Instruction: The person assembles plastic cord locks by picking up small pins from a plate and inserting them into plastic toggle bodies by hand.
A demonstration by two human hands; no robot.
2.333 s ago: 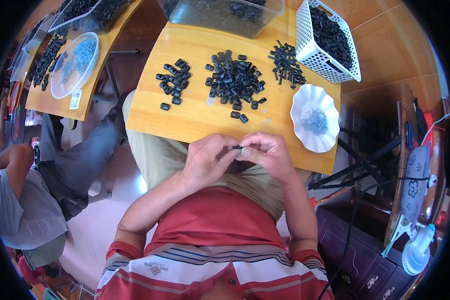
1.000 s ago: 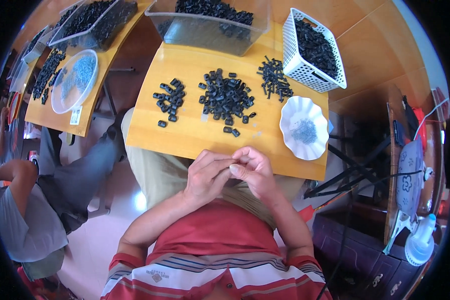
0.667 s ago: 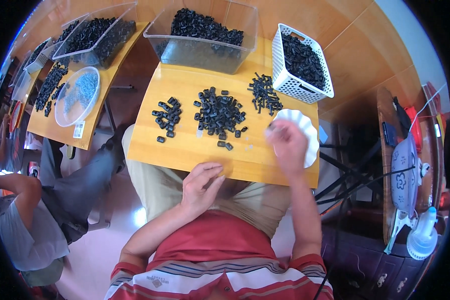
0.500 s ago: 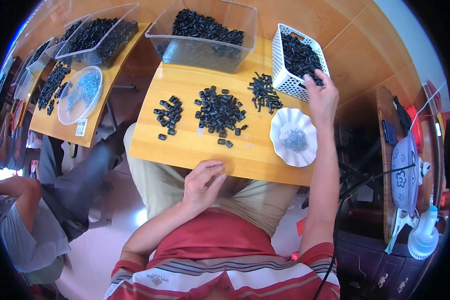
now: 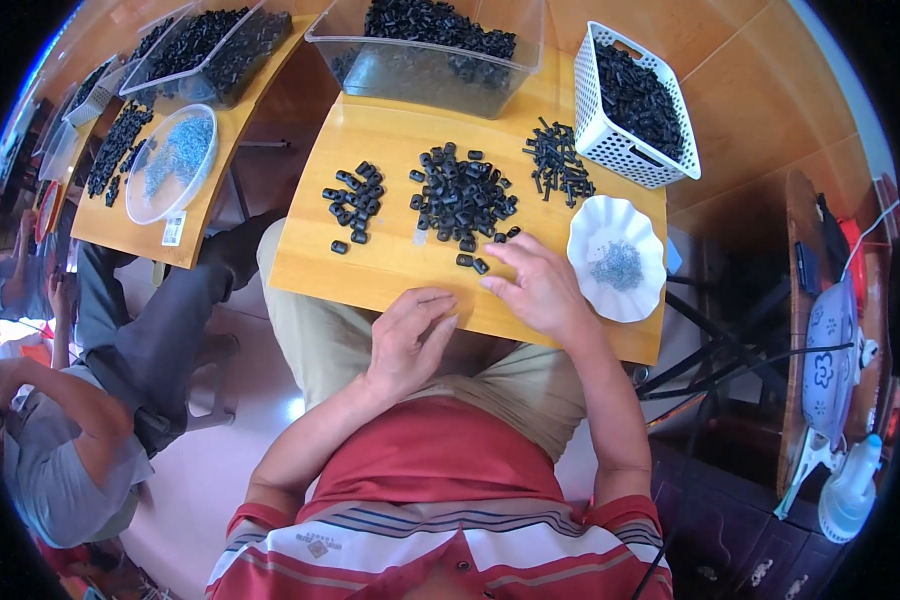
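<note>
My left hand (image 5: 410,340) rests at the table's front edge, fingers loosely bent and the thumb a little apart; nothing shows in it. My right hand (image 5: 538,292) is over the front of the table, thumb and forefinger apart, with nothing visible between them. Just beyond its fingertips lie two short black barrel-shaped pieces (image 5: 472,263), in front of a larger pile of such pieces (image 5: 460,200). A smaller group of them (image 5: 353,205) lies to the left. Right of my right hand stands a white scalloped dish (image 5: 587,225) holding small silvery parts (image 5: 617,266).
Thin black stemmed parts (image 5: 558,160) lie beside a white perforated basket (image 5: 628,150) of black parts. A clear bin (image 5: 420,85) of black pieces stands at the back. At left, a person in grey (image 5: 70,440) sits by another table (image 5: 170,245). A fan (image 5: 850,490) is at right.
My right hand has come from the basket toward the front of the table, near the two loose barrel-shaped pieces. My left hand has stayed at the edge. The view has shifted slightly.
</note>
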